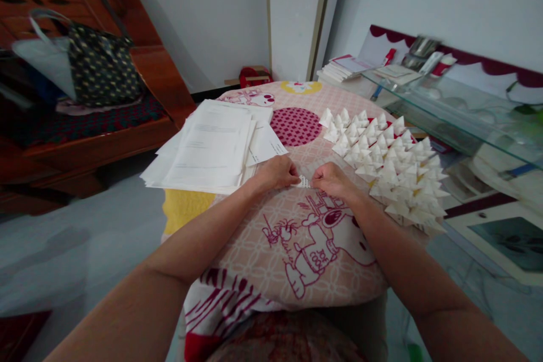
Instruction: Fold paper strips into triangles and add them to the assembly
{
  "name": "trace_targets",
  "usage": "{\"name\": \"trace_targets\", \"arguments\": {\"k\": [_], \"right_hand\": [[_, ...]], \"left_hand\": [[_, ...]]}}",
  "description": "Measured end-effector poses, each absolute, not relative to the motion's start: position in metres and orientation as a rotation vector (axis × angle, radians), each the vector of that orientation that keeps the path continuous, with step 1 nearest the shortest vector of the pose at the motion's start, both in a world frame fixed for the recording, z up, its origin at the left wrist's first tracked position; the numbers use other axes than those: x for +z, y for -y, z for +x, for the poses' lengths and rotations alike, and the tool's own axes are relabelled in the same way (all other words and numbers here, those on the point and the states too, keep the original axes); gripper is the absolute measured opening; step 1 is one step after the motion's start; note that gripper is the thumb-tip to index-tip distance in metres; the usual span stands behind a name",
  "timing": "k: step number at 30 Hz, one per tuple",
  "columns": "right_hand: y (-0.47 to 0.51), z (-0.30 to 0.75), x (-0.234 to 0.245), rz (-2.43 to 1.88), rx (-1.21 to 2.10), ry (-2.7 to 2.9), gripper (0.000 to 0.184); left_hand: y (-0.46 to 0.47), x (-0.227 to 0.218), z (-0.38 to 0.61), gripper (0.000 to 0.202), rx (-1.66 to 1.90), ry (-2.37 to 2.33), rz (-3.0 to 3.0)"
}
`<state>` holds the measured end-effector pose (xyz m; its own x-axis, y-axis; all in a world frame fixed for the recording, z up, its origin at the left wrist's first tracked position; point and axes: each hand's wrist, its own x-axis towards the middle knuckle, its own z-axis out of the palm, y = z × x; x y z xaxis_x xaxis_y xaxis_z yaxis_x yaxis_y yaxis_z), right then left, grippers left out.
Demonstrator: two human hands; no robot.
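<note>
Between my two hands is a small folded strip of printed paper [304,181], low over the cloth-covered table. My left hand [278,172] pinches its left end with closed fingers. At the right end, my right hand [333,180] grips it the same way. Just left of my left hand lies a stack of printed paper sheets [207,147], its edges uneven. To the right of my right hand stand rows of several white folded paper pieces [390,164] with pointed tips. The strip's exact fold is partly hidden by my fingers.
A pink patterned tablecloth [263,271] covers the round table. On the right is a glass shelf [458,119] holding papers, a metal container and small items. A wooden bench [156,79] with a dotted bag [104,65] stands at the left.
</note>
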<state>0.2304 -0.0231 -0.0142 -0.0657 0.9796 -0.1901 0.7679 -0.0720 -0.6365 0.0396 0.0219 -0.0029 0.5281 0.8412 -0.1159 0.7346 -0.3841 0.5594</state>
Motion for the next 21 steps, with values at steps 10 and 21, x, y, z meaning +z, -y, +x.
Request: {"name": "trace_targets", "arguments": {"k": [10, 21], "right_hand": [[0.0242, 0.2336, -0.0132, -1.875, 1.155, 1.683, 0.012], [0.0222, 0.2357, -0.0184, -1.860, 1.122, 1.771, 0.012]], "left_hand": [[-0.0254, -0.0075, 0.0412, 0.013, 0.161, -1.296, 2.309], [-0.0206, -0.0046, 0.0415, 0.014, 0.169, -1.300, 2.334]]}}
